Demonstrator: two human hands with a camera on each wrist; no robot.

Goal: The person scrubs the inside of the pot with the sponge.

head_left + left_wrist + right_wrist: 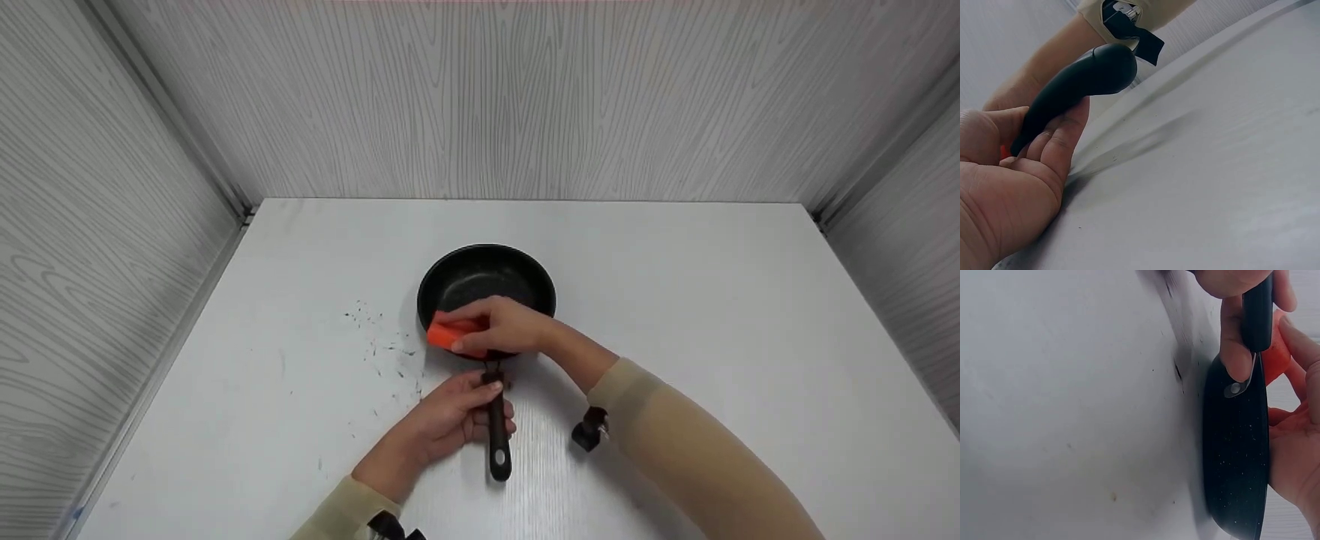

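A black frying pan [487,274] sits mid-table, its handle [499,442] pointing toward the person. My left hand [450,412] grips that handle close to the pan, thumb on top and fingers curled beneath. In the left wrist view the handle's rounded end [1114,67] juts out past the fingers. My right hand [510,326] pinches an orange-red sponge-like block [445,334] at the pan's near left inner side. From the right wrist view, the pan's outer wall [1235,455] and riveted bracket [1235,388] show, with the block [1279,354] partly hidden behind the handle.
Dark specks and smears [401,352] mark the white table [712,315] left of the pan. Grey wood-grain panels stand behind [487,97] and at both sides. A small black device [590,429] is strapped at the right sleeve, low over the table.
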